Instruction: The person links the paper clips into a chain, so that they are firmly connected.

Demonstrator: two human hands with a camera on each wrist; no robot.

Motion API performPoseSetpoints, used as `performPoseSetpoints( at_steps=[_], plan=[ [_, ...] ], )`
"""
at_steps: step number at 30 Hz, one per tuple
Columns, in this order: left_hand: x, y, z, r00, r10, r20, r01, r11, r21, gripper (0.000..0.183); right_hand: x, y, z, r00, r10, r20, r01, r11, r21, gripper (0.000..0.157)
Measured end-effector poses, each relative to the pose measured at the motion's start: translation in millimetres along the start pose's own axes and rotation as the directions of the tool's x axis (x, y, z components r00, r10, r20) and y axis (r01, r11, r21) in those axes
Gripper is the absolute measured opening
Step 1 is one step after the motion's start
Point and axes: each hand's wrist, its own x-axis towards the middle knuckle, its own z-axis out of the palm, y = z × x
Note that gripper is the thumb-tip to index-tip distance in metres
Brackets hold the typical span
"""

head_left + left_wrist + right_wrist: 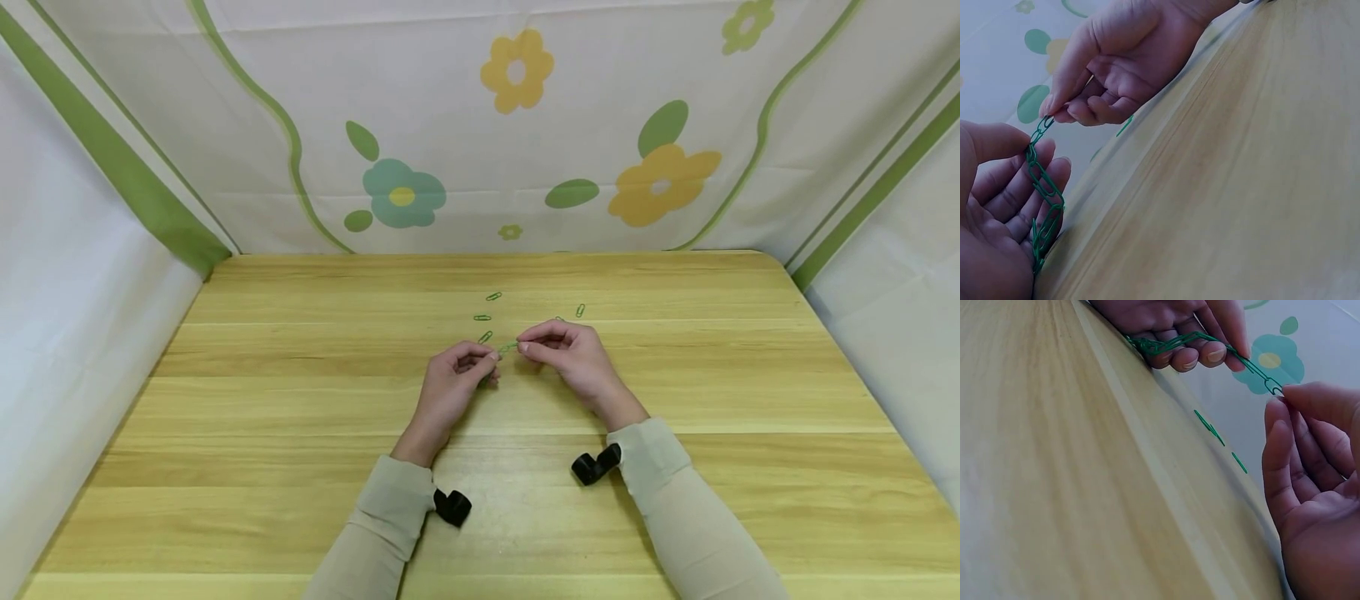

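A chain of linked green paper clips [1046, 180] runs down across the palm side of my left hand [452, 385]. The left thumb and fingertips pinch it near its upper end, and its lower links hang bunched by the fingers. My right hand [573, 357] pinches a green paper clip [1045, 123] at the top of the chain between thumb and index finger. In the right wrist view the chain [1175, 342] stretches from the left hand's fingers to the right fingertips. Both hands are close together above the wooden table [300, 417], and the right fingertips hide part of the end clip.
Loose green paper clips lie beyond the hands: one clip [493, 297] farthest back, another clip [482, 317] in front of it, and a slanted clip [486, 337] near the left fingers. At right lies a clip [581, 310]. A flowered cloth [465, 167] hangs behind the table.
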Motion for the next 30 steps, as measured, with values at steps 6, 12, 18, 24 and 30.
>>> performPoseSetpoints(
  at_steps=[6, 12, 18, 24, 30],
  plan=[
    [-0.1, 1.0, 1.7, 1.0, 0.009, 0.007, -0.009, 1.0, 0.013, 0.015, -1, -2, -2.4, 1.0, -0.013, -0.012, 0.013, 0.999, -0.047, 0.021],
    [-1.3, -0.4, -0.9, 1.0, 0.019, 0.02, -0.02, 0.999, 0.044, 0.016, -1, -9, -5.8, 0.999, -0.034, 0.008, 0.035, 0.979, -0.202, 0.014],
    [-2.6, -1.5, -6.1, 0.999, 0.045, 0.007, -0.045, 0.996, 0.071, 0.016, -3, -25, -6.7, 0.999, -0.041, 0.025, 0.047, 0.936, -0.349, 0.01],
    [-5.2, 6.2, -7.6, 0.988, 0.153, -0.014, -0.152, 0.985, 0.08, 0.029, -7, -39, -4.4, 0.992, -0.11, 0.056, 0.123, 0.883, -0.452, 0.003],
    [-11.3, 25.8, -1.8, 0.965, 0.256, 0.052, -0.261, 0.931, 0.255, 0.023, -11, -53, 2.3, 0.973, -0.19, 0.132, 0.23, 0.839, -0.493, 0.01]
  ],
)
